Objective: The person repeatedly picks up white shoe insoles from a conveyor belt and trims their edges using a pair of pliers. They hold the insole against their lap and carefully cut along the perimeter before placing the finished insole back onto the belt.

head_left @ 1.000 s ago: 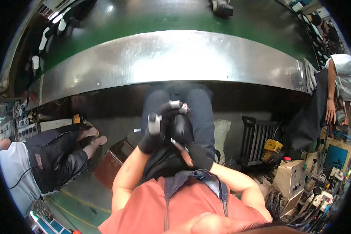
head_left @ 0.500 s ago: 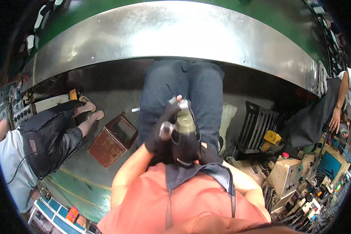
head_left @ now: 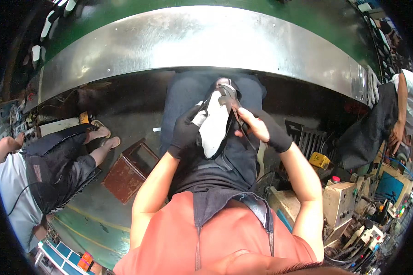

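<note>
Over my lap is a black shoe upper [head_left: 230,95] on a last, its white sole side [head_left: 213,130] turned up toward me. One end points at the metal table, the other at my belly. My left hand [head_left: 184,131], in a black glove, is closed round the shoe's left side; some of its fingers are hidden behind it. My right hand [head_left: 264,131], in a black glove with bare fingertips, pinches dark strap-like material [head_left: 237,109] at the shoe's right edge. A dark apron [head_left: 211,172] covers my lap beneath the shoe.
A shiny metal table edge [head_left: 170,46] curves across in front of me, with a green surface beyond. A brown box-like stool [head_left: 128,172] stands left on the floor. Co-workers sit at far left and far right. Machine boxes [head_left: 342,201] and a yellow object [head_left: 319,160] are at right.
The shoe has moved away from my belly toward the table and turned so its white sole side faces up. My hands have spread apart, my right hand coming out to its right edge.
</note>
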{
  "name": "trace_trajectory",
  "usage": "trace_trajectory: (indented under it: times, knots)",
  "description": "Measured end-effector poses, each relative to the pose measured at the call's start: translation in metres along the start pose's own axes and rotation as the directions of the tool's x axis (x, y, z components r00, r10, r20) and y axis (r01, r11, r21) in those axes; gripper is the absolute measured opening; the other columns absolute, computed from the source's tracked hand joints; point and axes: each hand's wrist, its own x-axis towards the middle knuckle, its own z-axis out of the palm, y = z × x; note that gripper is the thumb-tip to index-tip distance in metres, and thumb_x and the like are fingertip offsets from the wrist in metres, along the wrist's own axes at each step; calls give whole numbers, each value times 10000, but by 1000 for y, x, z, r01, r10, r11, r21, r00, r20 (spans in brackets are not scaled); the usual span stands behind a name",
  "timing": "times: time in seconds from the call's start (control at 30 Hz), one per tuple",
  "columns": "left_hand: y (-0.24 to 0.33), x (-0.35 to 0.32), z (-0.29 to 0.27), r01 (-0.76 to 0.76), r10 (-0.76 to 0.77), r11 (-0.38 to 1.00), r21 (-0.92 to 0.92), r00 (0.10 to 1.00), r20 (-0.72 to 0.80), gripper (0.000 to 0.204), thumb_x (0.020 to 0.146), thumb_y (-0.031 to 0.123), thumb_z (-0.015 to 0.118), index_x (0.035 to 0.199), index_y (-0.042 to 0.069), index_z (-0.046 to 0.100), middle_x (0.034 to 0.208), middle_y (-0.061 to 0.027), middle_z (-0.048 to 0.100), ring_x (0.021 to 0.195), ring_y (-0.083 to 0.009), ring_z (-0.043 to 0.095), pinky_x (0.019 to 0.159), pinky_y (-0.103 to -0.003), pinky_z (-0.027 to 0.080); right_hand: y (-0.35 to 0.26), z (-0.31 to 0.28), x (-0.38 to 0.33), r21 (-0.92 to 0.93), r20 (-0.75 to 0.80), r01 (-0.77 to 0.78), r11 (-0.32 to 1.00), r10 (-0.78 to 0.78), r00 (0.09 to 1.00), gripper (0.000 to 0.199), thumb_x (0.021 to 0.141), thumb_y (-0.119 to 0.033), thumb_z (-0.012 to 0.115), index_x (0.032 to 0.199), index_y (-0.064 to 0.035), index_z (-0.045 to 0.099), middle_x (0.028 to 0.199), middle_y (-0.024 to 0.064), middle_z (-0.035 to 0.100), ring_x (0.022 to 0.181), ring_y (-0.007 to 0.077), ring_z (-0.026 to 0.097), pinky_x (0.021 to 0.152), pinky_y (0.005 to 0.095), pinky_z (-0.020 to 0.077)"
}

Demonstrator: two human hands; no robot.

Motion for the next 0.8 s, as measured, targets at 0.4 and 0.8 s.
trace_trajectory:
  times: [0.4,0.8]
  knots:
    - [-59,-7,11,-307,537,564,767,842,-58,847,777,194,752,1424,-86,282,1317,-286,498,1214,-341,522,1006,-378,410,-28,9,-18,-862,-19,101,497,-231,973,404,932,-356,537,732,-16,624,684,219,581,634,398,600,571,470,454]
    - [-52,-1,7,-255,474,477,841,881,-2,892,806,276,732,1442,-88,223,1280,-322,493,1144,-390,546,940,-393,441,-12,1,3,-954,137,209,215,-309,941,431,927,-405,526,725,-45,650,631,173,627,586,340,635,533,429,497]
